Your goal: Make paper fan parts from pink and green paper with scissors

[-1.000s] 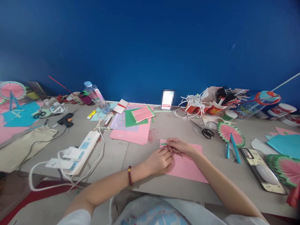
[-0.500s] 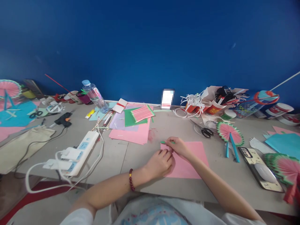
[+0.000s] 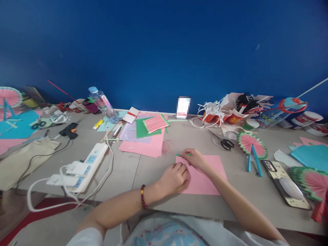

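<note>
A pink sheet of paper (image 3: 211,174) lies flat on the table in front of me. Along its far edge, at the left corner, runs a narrow green paper strip (image 3: 178,155). My right hand (image 3: 192,158) is at that edge, its fingers bent and pinched together at the strip. My left hand (image 3: 175,177) rests over the sheet's left side with the fingers curled down onto it, so the fingertips are partly hidden. Farther off, a pink pleated piece with green edges (image 3: 155,123) sits on a green sheet (image 3: 140,128).
At the left are a power strip (image 3: 91,167), a glue gun (image 3: 68,131) and a bottle (image 3: 105,106). To the right lie scissors (image 3: 225,143), a watermelon-like paper fan (image 3: 252,145) and a phone (image 3: 271,171) under a mouse (image 3: 290,188). Paper cups (image 3: 234,118) stand by the wall.
Both hands stay almost in place, with only slight shifts of the right fingers along the far edge. The view has moved a little.
</note>
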Motion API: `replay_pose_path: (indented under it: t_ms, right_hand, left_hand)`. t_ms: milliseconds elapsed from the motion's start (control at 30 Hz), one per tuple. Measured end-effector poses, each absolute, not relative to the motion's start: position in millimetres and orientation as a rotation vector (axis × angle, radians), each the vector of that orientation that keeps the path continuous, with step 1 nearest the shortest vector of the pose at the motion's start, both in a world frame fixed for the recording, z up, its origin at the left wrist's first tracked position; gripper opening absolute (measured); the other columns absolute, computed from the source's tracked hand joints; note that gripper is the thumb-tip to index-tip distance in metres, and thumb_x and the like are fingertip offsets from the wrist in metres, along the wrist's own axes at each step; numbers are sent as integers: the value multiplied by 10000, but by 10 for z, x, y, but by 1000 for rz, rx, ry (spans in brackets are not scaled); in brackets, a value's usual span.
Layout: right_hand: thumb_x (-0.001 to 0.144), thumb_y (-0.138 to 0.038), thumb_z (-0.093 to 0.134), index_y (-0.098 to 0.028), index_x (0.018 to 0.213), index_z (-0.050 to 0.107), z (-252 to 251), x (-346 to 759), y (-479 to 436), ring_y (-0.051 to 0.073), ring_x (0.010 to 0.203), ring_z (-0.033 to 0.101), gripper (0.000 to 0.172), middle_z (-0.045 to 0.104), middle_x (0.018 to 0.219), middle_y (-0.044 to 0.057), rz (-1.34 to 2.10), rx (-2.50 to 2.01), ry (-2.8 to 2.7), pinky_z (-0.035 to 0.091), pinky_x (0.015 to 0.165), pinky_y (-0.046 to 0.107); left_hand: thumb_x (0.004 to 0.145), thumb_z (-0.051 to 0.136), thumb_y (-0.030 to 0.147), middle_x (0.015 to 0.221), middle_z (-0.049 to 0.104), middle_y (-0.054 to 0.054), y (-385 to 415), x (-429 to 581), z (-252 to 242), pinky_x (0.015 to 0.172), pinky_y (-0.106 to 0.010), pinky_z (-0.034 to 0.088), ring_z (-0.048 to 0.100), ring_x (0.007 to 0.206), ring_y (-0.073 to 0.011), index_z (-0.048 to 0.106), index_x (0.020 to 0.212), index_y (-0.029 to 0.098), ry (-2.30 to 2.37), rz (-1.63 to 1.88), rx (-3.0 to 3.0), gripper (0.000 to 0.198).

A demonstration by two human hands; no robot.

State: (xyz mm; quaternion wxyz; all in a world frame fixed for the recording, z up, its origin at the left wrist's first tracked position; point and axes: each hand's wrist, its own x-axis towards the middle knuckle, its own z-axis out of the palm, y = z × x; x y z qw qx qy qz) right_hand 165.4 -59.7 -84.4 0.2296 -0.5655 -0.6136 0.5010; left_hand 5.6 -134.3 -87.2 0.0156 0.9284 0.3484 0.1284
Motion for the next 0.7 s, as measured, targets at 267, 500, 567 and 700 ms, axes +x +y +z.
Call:
replay_pose_path:
  t_ms: [267, 500, 567, 700]
  right_hand:
    - [770, -435, 564, -198, 633, 585, -804, 1628, -595, 102, 421, 400, 275, 460, 467, -45, 1320, -1603, -1744, 311, 438, 233]
    - [779, -435, 568, -197, 681, 599, -773, 1639, -604, 93, 453, 378, 259, 468, 514, -48, 1404, -1555, -1674, 290, 455, 229]
    - [781, -422, 567, -193, 700, 599, -756, 1647, -603, 86, 459, 358, 246, 461, 521, -51, 1463, -1534, -1614, 268, 452, 224]
    - [780, -432, 573, -183, 700, 568, -723, 1668, -592, 65, 429, 293, 261, 441, 505, -60, 1579, -1484, -1529, 206, 425, 217]
  left_hand:
    - [864, 522, 321, 1009, 605, -115, -1353, 54, -858, 742, -343, 450, 538, 1009, -258, 565, 1074, 106, 1090, 403, 2889, 303]
    - [879, 498, 321, 1025, 607, -113, -1356, 53, -877, 742, -345, 458, 538, 1009, -254, 557, 1087, 115, 1096, 418, 2880, 299]
    - [872, 509, 311, 1025, 607, -115, -1362, 55, -873, 746, -343, 460, 539, 1009, -253, 557, 1080, 114, 1103, 415, 2876, 291]
    - [858, 534, 307, 1040, 606, -117, -1377, 59, -851, 741, -344, 463, 541, 1019, -256, 556, 1074, 117, 1120, 391, 2875, 288]
